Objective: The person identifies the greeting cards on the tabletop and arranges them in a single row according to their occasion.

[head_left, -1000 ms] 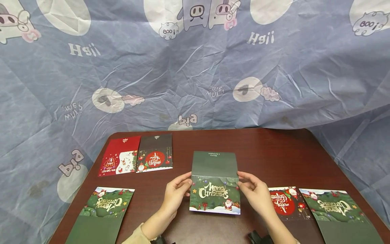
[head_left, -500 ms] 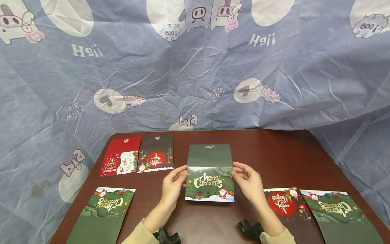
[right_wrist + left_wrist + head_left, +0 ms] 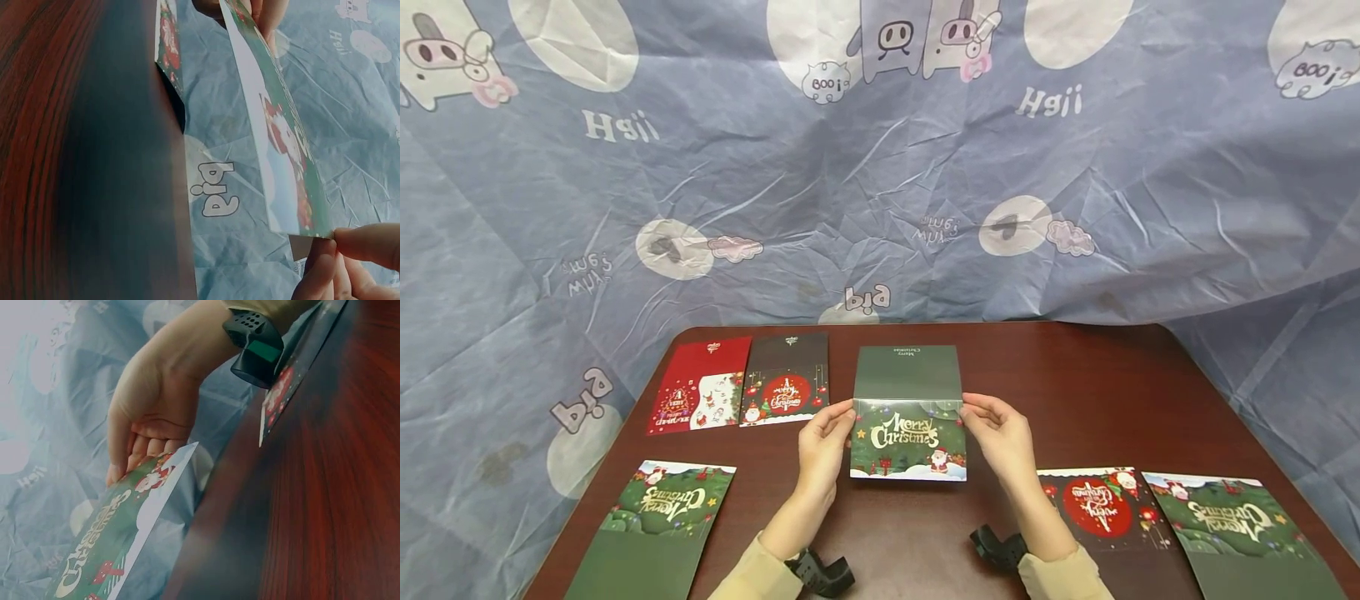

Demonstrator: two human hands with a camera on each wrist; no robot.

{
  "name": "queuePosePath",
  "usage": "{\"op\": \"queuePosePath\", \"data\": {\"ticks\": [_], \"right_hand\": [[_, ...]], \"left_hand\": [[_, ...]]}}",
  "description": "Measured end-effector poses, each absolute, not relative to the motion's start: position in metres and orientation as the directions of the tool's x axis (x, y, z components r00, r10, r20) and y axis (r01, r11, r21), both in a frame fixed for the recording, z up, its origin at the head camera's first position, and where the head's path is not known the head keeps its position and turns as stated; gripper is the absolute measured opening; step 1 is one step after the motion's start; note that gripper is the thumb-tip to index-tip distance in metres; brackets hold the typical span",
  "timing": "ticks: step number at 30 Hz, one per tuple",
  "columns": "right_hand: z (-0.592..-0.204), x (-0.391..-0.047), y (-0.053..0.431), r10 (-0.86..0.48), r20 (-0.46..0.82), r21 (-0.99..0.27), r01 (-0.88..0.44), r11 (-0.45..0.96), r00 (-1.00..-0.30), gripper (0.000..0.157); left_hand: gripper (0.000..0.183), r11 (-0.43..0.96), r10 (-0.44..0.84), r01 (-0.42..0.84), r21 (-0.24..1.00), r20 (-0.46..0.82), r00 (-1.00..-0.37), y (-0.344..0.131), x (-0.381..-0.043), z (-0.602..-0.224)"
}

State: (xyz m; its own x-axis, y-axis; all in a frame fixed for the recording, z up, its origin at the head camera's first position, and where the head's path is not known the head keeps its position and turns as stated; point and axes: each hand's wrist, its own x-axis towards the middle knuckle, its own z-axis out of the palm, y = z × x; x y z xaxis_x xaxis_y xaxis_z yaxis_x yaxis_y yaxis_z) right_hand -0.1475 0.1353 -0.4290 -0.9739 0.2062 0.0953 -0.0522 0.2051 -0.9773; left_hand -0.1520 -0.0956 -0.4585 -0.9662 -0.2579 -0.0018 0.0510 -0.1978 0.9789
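Observation:
An unfolded green Merry Christmas card (image 3: 907, 437) is held up above the table at the middle, printed half toward me and plain dark green half behind. My left hand (image 3: 822, 446) pinches its left edge near the fold. The right hand (image 3: 1000, 433) pinches the opposite edge at about the same height. In the right wrist view the right thumb and fingers (image 3: 350, 262) grip the card's edge, and a gap separates the card from the tabletop. From the left wrist the right hand (image 3: 156, 406) is seen across the card, thumb on its near face.
At the back left lie a red card (image 3: 700, 387) and a black card (image 3: 784, 383) side by side. Another green card (image 3: 655, 525) lies at the front left. A dark card with a red circle (image 3: 1101, 508) and a green card (image 3: 1240, 525) lie at the front right of the table (image 3: 1075, 375).
Both hands have carried the green card away from me and a little to the left, toward the black card. Their pinch on its edges looks the same.

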Motion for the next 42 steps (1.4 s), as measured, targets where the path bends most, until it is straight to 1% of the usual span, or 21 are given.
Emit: {"op": "queuePosePath", "data": {"ticks": [8, 11, 15, 21, 27, 30, 35, 40, 42], "right_hand": [[-0.43, -0.163, 0.127, 0.202, 0.102, -0.985, -0.07, 0.161, -0.974, 0.025], [-0.43, -0.168, 0.124, 0.202, 0.087, -0.988, -0.059, 0.14, -0.976, 0.03], [-0.431, -0.173, 0.119, 0.194, 0.067, -0.991, -0.043, 0.124, -0.979, 0.039], [-0.44, -0.181, 0.11, 0.191, 0.062, -0.985, -0.03, 0.169, -0.98, 0.051], [-0.455, -0.191, 0.102, 0.211, 0.069, -0.987, -0.036, 0.158, -0.975, 0.057], [-0.463, -0.195, 0.099, 0.22, 0.058, -0.989, -0.026, 0.145, -0.974, 0.056], [-0.473, -0.199, 0.094, 0.26, 0.06, -0.993, -0.03, 0.117, -0.964, 0.051], [-0.482, -0.204, 0.088, 0.313, 0.061, -0.997, -0.042, 0.067, -0.948, 0.044], [-0.485, -0.206, 0.085, 0.33, 0.067, -0.997, -0.055, 0.044, -0.941, 0.043]], "left_hand": [[0.019, -0.201, -0.304, 0.103, 0.974, 0.038, -0.952, -0.096, -0.162, -0.459], [0.021, -0.209, -0.309, 0.119, 0.971, 0.05, -0.95, -0.095, -0.165, -0.459], [0.024, -0.203, -0.307, 0.108, 0.973, 0.042, -0.951, -0.095, -0.17, -0.462], [0.032, -0.127, -0.299, 0.064, 0.99, 0.024, -0.954, -0.094, -0.18, -0.47], [0.035, -0.084, -0.33, 0.091, 0.992, 0.059, -0.942, -0.089, -0.192, -0.48], [0.036, -0.063, -0.356, 0.097, 0.993, 0.069, -0.932, -0.087, -0.195, -0.483], [0.037, -0.083, -0.362, 0.096, 0.992, 0.06, -0.93, -0.086, -0.2, -0.489], [0.032, -0.094, -0.392, 0.132, 0.987, 0.085, -0.916, -0.087, -0.207, -0.496], [0.029, -0.082, -0.421, 0.158, 0.984, 0.11, -0.9, -0.086, -0.204, -0.491]]}}
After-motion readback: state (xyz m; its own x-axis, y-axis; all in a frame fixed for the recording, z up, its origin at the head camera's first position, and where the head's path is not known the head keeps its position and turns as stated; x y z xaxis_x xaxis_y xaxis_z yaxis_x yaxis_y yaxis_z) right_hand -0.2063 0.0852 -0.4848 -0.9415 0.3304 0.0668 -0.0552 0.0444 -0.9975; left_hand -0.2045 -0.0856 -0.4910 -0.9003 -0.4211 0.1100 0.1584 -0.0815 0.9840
